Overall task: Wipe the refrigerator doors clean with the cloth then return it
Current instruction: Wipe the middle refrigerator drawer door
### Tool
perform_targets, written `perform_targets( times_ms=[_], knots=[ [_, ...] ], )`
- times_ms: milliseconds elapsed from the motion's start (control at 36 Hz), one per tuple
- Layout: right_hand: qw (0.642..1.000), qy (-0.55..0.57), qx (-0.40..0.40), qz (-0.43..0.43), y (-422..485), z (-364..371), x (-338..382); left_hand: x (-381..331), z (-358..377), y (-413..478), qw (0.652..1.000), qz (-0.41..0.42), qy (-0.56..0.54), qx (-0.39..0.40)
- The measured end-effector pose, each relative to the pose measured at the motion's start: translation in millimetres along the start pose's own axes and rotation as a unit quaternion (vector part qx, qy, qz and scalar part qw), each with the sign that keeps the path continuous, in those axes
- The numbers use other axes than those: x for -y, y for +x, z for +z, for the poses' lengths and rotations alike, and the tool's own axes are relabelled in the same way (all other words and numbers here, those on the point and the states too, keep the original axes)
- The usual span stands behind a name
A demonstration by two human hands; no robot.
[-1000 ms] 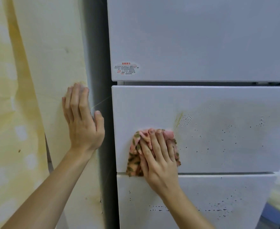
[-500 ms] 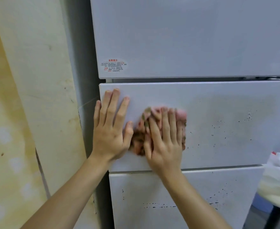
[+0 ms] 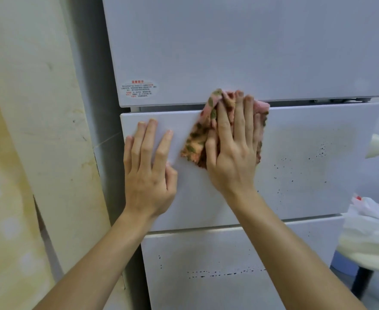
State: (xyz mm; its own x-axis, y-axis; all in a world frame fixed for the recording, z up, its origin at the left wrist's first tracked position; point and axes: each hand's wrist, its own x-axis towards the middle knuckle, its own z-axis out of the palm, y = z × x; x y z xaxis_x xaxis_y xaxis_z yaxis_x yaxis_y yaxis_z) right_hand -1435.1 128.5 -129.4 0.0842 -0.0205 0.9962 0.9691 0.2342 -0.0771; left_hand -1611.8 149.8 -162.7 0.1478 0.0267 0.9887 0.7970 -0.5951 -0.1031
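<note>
To your left stood a stained, yellowed panel (image 3: 38, 108), with a pale yellow blotched sheet (image 3: 3, 231) beyond it. To your right, a white plastic bag (image 3: 371, 220) with red print lay on a cream rounded surface (image 3: 367, 253) above a dark leg (image 3: 363, 285). Higher up, a cream object (image 3: 377, 145) showed.

**Setting:** domestic interior, most likely a corner of a home kitchen.

**Evidence:**
- One white household refrigerator (image 3: 228, 52) with a stacked front of upper door (image 3: 273, 41), middle door (image 3: 307, 186) and lower door (image 3: 206, 253), narrow gaps between them.
- Printed notice sticker (image 3: 138, 88) in small red and dark print, at the upper door's lower left corner.
- Dark specks (image 3: 295, 159) scattered over the middle and lower doors.
- Pale cream board (image 3: 38, 108), stained and scuffed, close beside the appliance on its left.
- Yellowish sheet (image 3: 0, 198) with pale spots, at the far left.
- White plastic carrier bag (image 3: 371, 220) with red print at the right edge, resting on a pale rounded surface above a dark leg (image 3: 363, 280).

**Condition:** worn, lived-in surfaces throughout.
</note>
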Motion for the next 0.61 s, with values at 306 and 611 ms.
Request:
perform_targets(
  times_ms=[306, 611],
  knots=[
    [0.988, -0.021, 0.134, -0.081, -174, -25, -25, 1, 6, -4, 1.0, 0.003, 0.009, -0.001],
    [0.998, -0.014, 0.049, -0.049, -56, -19, -33, -31, 16, -2, 1.0, 0.023, -0.001, 0.013]
  ],
)
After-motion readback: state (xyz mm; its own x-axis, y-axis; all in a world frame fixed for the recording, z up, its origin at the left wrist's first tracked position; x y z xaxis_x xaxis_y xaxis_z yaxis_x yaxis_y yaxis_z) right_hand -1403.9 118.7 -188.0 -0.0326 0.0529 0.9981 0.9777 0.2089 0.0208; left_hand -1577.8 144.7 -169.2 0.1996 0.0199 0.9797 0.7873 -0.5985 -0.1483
